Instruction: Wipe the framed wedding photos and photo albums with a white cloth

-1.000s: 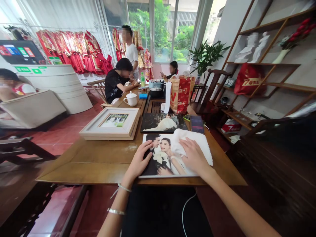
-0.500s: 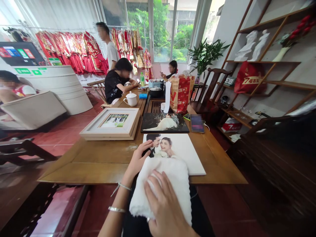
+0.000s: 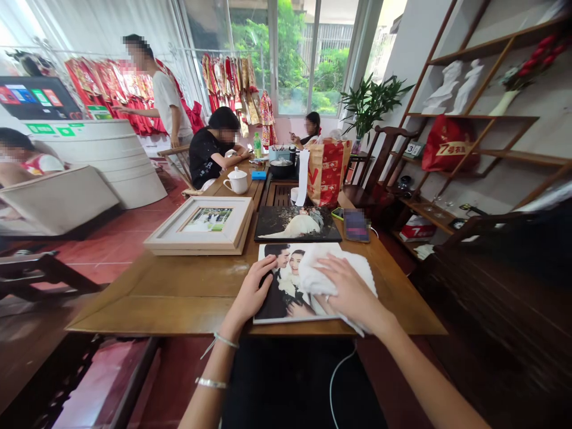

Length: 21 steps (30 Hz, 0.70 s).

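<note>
A photo panel [image 3: 286,293] showing a couple lies flat on the wooden table [image 3: 179,292], close to its front edge. My left hand [image 3: 255,287] rests flat on the panel's left side, fingers stretched out and nothing wrapped in them. Under my right hand [image 3: 351,289] is a white fluffy cloth [image 3: 315,271], held against the panel's upper right part and covering some of the picture. One corner of the cloth hangs past the panel's front edge. Just behind lies a second, dark photo panel [image 3: 297,226].
Stacked frames [image 3: 201,223] stand at the left. Farther back are a lidded white mug [image 3: 236,180], a black pot [image 3: 281,168] and a paper bag [image 3: 328,173]. A phone [image 3: 356,225] lies right of the dark panel. Other people are beyond the table.
My right hand has carried the cloth from the panel's near left area to its upper right. My left hand stays put. A person at the back has moved left.
</note>
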Each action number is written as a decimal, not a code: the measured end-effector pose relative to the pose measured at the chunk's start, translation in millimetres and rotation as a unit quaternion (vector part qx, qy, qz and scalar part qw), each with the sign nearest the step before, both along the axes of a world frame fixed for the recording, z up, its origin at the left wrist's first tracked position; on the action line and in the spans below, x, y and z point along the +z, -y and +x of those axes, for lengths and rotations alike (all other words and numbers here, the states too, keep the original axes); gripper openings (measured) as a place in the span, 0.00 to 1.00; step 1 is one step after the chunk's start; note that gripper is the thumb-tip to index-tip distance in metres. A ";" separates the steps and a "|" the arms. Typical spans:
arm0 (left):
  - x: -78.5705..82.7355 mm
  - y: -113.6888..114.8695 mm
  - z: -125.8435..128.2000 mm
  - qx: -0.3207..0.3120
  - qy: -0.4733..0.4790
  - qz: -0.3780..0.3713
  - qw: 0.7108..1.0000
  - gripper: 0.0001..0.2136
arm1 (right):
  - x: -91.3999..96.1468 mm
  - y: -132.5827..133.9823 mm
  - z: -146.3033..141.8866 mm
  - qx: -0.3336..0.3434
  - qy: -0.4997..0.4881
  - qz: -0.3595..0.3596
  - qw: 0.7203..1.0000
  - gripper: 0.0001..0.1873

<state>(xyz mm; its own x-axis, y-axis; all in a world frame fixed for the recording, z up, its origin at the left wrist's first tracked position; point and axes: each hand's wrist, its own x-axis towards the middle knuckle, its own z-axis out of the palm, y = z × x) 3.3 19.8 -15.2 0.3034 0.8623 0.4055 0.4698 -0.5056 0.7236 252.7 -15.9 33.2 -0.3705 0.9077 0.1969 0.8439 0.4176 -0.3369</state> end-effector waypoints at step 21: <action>0.9 0.9 1.2 -0.002 0.009 0.004 1.000 0.16 | -3.5 45.1 45.7 0.154 0.003 -0.038 0.987 0.37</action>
<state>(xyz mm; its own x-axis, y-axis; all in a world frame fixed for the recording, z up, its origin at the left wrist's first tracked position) 4.5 18.9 -14.4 0.3005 0.8575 0.4176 0.4548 -0.5137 0.7275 298.4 -61.0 29.7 -0.6326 0.7635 0.1301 0.6823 0.6289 -0.3729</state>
